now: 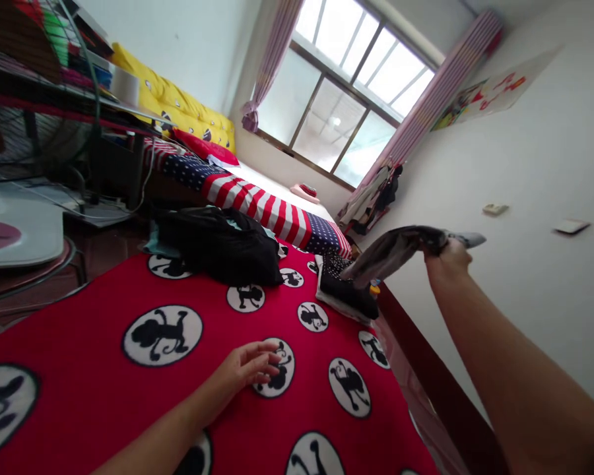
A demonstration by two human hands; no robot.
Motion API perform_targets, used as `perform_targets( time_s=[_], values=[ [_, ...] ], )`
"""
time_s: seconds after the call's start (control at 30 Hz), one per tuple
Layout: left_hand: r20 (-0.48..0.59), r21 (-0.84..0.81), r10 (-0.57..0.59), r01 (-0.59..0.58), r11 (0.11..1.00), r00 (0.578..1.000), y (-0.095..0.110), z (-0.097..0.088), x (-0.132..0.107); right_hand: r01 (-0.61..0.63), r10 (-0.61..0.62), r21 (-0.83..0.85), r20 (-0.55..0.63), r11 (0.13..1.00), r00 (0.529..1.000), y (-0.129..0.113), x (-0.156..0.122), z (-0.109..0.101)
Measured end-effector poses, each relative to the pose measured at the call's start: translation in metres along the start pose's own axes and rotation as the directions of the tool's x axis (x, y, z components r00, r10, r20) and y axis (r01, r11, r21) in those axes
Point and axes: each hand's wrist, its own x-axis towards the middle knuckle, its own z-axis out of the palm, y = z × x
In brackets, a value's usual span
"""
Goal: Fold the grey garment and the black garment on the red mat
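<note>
My right hand [450, 256] is raised at the right, closed around a grey and black garment [389, 254] that droops to the left and looks smeared by motion. Under its hanging end lies a stack of folded clothes [344, 284], dark on top with white dots and a lighter layer beneath. Over the red bedspread [94, 330] hovers or rests my left hand [255, 365], fingers apart and holding nothing; whether it touches the cloth I cannot tell. Farther up the bedspread is a loose heap of black clothes [218, 244], with pale blue-green cloth showing at its left.
Beyond stands another bed with a stars-and-stripes cover [262, 204] and a red pillow [205, 146]. A fan [34, 86] and a round stool [20, 231] are at the left. Clothes hang [376, 194] by the window. A wall runs along the right.
</note>
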Motion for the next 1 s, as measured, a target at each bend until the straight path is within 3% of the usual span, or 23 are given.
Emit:
perform_targets(
  time_s=[0.1,0.17,0.23,0.37,0.43,0.5,0.57,0.67,0.87,1.0],
  values=[
    [-0.003,-0.024,-0.013,0.013,1.000,1.000,-0.001,0.001,0.001,-0.203,0.212,0.070,-0.157,0.977,0.965,0.016,0.017,0.036],
    [0.002,-0.034,-0.015,0.015,0.999,1.000,-0.002,0.000,0.002,-0.296,0.308,0.089,-0.180,0.951,0.934,0.045,0.003,0.046],
    [0.004,-0.037,-0.016,0.016,0.999,1.000,-0.005,0.000,0.004,-0.376,0.384,0.077,-0.163,0.923,0.909,0.087,-0.031,0.046],
    [0.005,-0.031,-0.014,0.014,0.999,1.000,-0.010,-0.003,0.009,-0.480,0.476,-0.007,-0.105,0.877,0.873,0.179,-0.131,0.022],
    [0.004,-0.025,-0.011,0.011,1.000,1.000,-0.011,-0.003,0.009,-0.474,0.470,-0.053,-0.075,0.879,0.880,0.213,-0.178,0.007],
    [0.005,-0.016,-0.010,0.010,1.000,1.000,-0.009,-0.003,0.008,-0.435,0.435,-0.089,-0.018,0.896,0.900,0.232,-0.215,-0.007],
    [0.012,0.002,-0.019,0.019,1.000,1.000,-0.006,-0.002,0.007,-0.378,0.387,-0.122,0.067,0.918,0.920,0.237,-0.242,-0.019],
    [0.019,0.040,-0.027,0.026,0.999,0.999,0.000,-0.001,0.004,-0.265,0.305,-0.187,0.233,0.946,0.924,0.225,-0.276,-0.036],
    [-0.008,0.080,-0.025,0.026,0.996,1.000,0.007,0.000,-0.002,-0.017,0.135,-0.232,0.503,0.973,0.854,0.177,-0.334,-0.055],
    [-0.008,0.053,-0.027,0.027,0.998,1.000,0.010,-0.002,-0.005,0.054,0.089,-0.225,0.578,0.973,0.811,0.163,-0.346,-0.058]
  ],
)
